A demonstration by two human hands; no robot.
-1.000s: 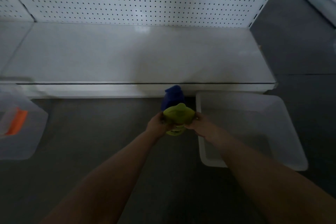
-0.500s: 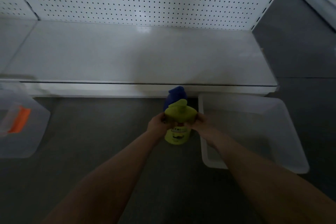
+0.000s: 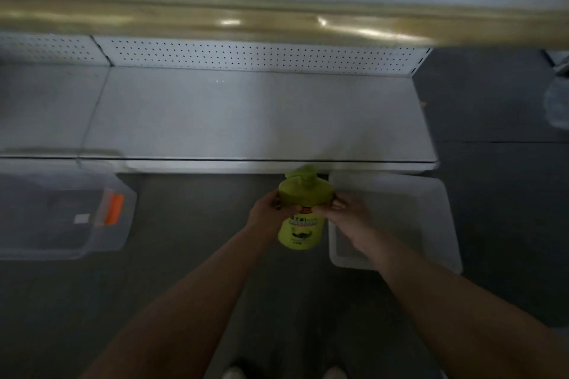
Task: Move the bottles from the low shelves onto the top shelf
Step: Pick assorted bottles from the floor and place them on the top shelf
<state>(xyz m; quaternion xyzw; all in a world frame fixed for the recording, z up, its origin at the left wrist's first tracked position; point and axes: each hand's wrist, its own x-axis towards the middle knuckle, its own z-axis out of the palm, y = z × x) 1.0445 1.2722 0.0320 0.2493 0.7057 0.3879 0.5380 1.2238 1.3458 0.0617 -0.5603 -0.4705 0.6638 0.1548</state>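
Head view, looking down in dim light. A lime-green bottle (image 3: 303, 209) with a pump top is held upright between both hands, out in front of the person and above the dark floor (image 3: 191, 224). It sits just in front of the front edge of the low shelf (image 3: 246, 120), not resting on it.

The left hand (image 3: 268, 216) grips the bottle's left shoulder, fingers curled around its side. The right hand (image 3: 349, 215) grips the right shoulder the same way, fingertips pressed to the plastic. Both forearms are bare and reach forward from the bottom corners of the view, converging on the bottle. The bottle's lower half, with a printed label, hangs below the hands.

The bottle is smooth, rounded plastic with a broad domed top and a short spout pointing away from the person. The low shelf is flat, pale grey metal, with a white pegboard (image 3: 261, 55) of small dark holes standing behind it. Above that, a blurred yellowish strip (image 3: 277, 18) runs across the front of a higher shelf.

A translucent plastic tub (image 3: 437, 224) sits on the floor just right of the bottle, partly behind the right wrist. Another clear bin (image 3: 61, 209) with an orange latch (image 3: 113, 209) lies on the floor well to the left. The toes of two pale shoes (image 3: 234, 374) show at the bottom edge.
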